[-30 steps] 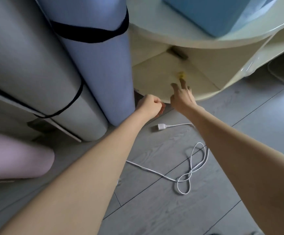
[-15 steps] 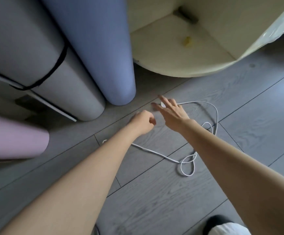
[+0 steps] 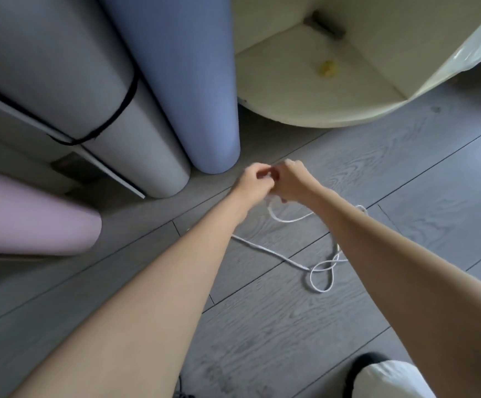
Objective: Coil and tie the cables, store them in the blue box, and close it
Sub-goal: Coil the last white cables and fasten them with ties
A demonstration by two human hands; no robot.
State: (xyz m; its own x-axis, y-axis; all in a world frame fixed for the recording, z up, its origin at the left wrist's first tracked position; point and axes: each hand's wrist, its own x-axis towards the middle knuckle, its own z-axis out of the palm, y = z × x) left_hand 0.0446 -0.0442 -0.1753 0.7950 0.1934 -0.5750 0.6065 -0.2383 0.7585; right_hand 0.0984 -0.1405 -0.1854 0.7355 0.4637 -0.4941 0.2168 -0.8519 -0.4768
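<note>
A thin white cable (image 3: 270, 249) lies on the grey floor, with a small loop (image 3: 321, 275) near my right forearm. One end rises to my hands, which meet above the floor. My left hand (image 3: 252, 182) has its fingers curled against my right hand (image 3: 291, 182), and both pinch the cable's end between them. A short arc of cable (image 3: 288, 219) hangs just below the right hand. The plug itself is hidden by the fingers. The blue box is out of view.
Rolled mats stand at the left: a grey one (image 3: 70, 81) with a black strap, a blue one (image 3: 181, 76) and a pink one (image 3: 29, 214). A cream round shelf (image 3: 313, 90) is at the top right. A white shoe (image 3: 388, 380) shows at the bottom right.
My right hand went from open over the cable's end to curled around it. Both hands came together, and the cable's end lifted off the floor. The view tilted further down.
</note>
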